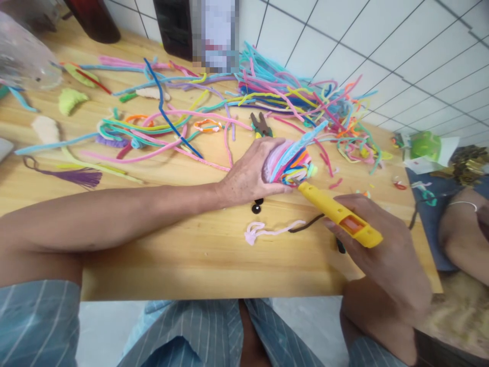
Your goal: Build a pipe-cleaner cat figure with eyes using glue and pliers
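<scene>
My left hand (252, 171) is wrapped round a rounded bundle of multicoloured pipe cleaners (284, 158), with a light blue one sticking out at its upper right. In my right hand (382, 250) is a yellow glue gun (336, 209), slanting up to the left. Its tip meets the lower face of the bundle; whether glue is coming out I cannot tell. Just below my left hand lies a black round piece (256, 208) with a white spot. A pale pink pipe cleaner (263, 232), bent into loops at one end, rests nearer the table's front edge.
Loose pipe cleaners (275, 81) are heaped along the tiled wall. Pliers (261, 126) lie behind my left hand. A purple tassel (80, 176) and felt-like pieces (72, 102) are on the left. Another person's arm (464, 229) is at the right, beside gold foil (471, 165).
</scene>
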Available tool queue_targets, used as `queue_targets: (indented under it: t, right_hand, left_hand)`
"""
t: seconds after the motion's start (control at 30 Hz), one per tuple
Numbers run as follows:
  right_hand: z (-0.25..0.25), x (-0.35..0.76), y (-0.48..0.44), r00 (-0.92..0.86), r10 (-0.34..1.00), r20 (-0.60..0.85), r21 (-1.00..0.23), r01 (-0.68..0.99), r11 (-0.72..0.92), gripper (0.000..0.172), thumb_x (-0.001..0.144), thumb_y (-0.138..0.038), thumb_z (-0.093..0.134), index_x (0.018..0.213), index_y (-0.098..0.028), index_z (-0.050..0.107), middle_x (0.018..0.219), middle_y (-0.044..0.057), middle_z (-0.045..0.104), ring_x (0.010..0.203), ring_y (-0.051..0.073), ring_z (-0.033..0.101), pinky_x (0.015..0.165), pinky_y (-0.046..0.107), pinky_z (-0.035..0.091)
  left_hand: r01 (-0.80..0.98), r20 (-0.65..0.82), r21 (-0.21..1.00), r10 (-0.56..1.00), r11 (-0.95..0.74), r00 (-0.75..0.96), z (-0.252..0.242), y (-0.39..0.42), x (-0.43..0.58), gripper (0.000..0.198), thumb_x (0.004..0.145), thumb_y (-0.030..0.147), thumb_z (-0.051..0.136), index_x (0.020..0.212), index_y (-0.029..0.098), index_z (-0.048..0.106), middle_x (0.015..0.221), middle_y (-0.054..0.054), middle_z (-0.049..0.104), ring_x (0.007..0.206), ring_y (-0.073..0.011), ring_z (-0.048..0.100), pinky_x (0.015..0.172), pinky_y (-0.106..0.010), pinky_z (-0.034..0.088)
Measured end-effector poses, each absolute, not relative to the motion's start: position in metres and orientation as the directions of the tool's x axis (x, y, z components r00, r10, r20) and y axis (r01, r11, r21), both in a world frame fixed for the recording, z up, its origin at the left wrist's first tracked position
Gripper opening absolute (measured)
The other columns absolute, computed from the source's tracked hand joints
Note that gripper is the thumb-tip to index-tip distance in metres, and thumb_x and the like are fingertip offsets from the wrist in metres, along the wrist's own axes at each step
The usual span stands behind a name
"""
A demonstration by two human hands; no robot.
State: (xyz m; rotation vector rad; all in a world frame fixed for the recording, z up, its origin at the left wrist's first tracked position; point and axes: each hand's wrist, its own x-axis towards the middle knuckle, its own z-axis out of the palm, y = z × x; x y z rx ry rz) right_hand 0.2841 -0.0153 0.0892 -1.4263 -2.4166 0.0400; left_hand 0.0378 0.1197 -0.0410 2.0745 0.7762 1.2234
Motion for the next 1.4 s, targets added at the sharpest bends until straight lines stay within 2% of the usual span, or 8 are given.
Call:
queue_targets:
  t: [0.23,0.53,1.4]
  right_hand:
    - [0.0878,0.2870,-0.0171,-0.421,0.876,0.235,-0.195,0.862,0.467,0.013,0.106,-0.032,0.063,0.119,-0.031,0.065,0.106,0.005,0.077,0.090,0.026,0.076,0.073,0.038,0.056]
    - [0.0864,0.2881,-0.0168,-0.402,0.881,0.249,-0.242,0.855,0.459,0.013,0.104,-0.031,0.068,0.116,-0.030,0.068,0.104,0.006,0.078,0.088,0.027,0.076,0.070,0.039,0.053]
    - [0.0840,0.2898,-0.0154,-0.445,0.847,0.291,-0.151,0.853,0.500,0.006,0.105,-0.032,0.065,0.110,-0.029,0.063,0.092,0.004,0.073,0.078,0.024,0.071,0.065,0.036,0.049]
  left_hand:
    - [0.177,0.595,0.694,0.695,-0.698,0.403,-0.0443,0.1208,0.0373,0.099,0.082,0.069,0.088,0.157,0.021,0.045,0.156,-0.019,0.058,0.147,-0.0372,0.056,0.125,-0.054,0.047]
    - [0.192,0.595,0.681,0.687,-0.707,0.417,-0.0458,0.1212,0.0361,0.099,0.084,0.065,0.088,0.159,0.023,0.042,0.157,-0.018,0.056,0.148,-0.0371,0.055,0.125,-0.054,0.047]
    - [0.202,0.612,0.661,0.675,-0.723,0.413,-0.0462,0.1207,0.0362,0.095,0.087,0.066,0.086,0.159,0.022,0.041,0.156,-0.019,0.057,0.148,-0.0365,0.056,0.125,-0.055,0.047]
